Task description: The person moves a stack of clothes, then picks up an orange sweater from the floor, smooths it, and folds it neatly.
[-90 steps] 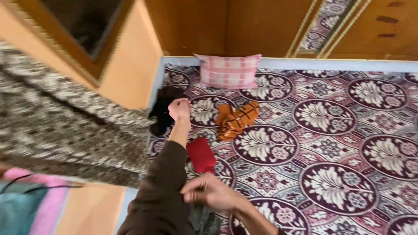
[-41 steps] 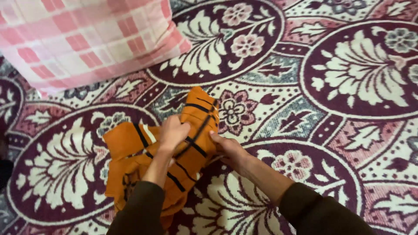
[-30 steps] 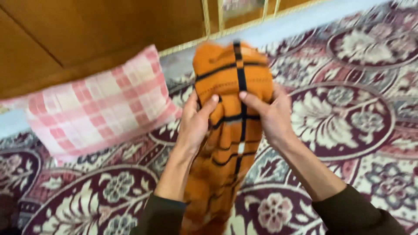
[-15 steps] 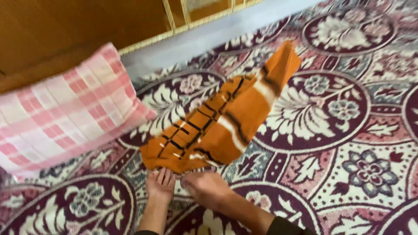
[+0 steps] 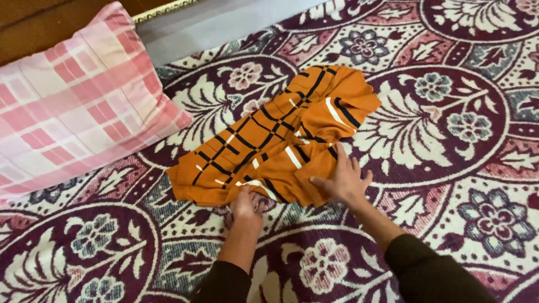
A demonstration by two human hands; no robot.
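Patterned maroon floral bedspread | orange black-striped knitted garment spread at centre, pink checked pillow at 10 o'clock | left hand pinching hem, right hand flat, open on edge | risk: hem bunching under uneven pull

Both hands press orange garment, apparently flat.

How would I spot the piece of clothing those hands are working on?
Start at the big pink checked pillow on the patterned maroon carpet. Just right of it lies a crumpled garment, with both hands at its near edge. It is the only orange thing, crossed by black and white stripes.
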